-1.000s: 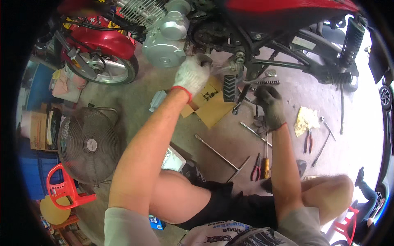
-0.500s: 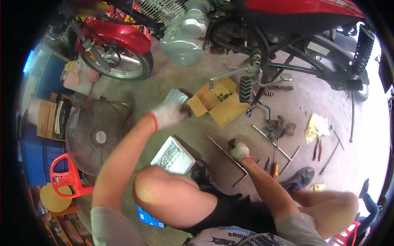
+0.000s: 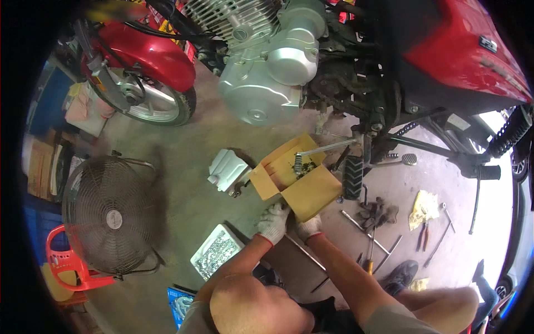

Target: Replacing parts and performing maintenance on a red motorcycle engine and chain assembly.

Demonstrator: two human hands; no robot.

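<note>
Both my hands wear white knit gloves with red cuffs and are close together at the near side of an open cardboard box [image 3: 311, 196]. My left hand [image 3: 272, 223] is beside the box's near left corner, its fingers curled; what they hold, if anything, is hidden. My right hand [image 3: 309, 227] reaches beneath the box's near flap, which covers its fingers. Small dark parts [image 3: 303, 167] lie inside the box. A grey plastic case-like piece [image 3: 228, 170] lies left of the box, with small metal pieces [image 3: 238, 189] next to it.
A red motorcycle engine [image 3: 261, 83] and footpeg [image 3: 352, 177] overhang the box. Left stand a floor fan [image 3: 114, 192] and a white tray [image 3: 240, 236] of small shiny parts. Right lie T-handle wrenches [image 3: 370, 236], a screwdriver [image 3: 369, 267], dark gloves [image 3: 378, 214] and pliers [image 3: 424, 236].
My left hand has come from the grey piece toward me and right, to the box's near corner. My right hand has moved from beside the long T-handle to under the flap. The view has shifted.
</note>
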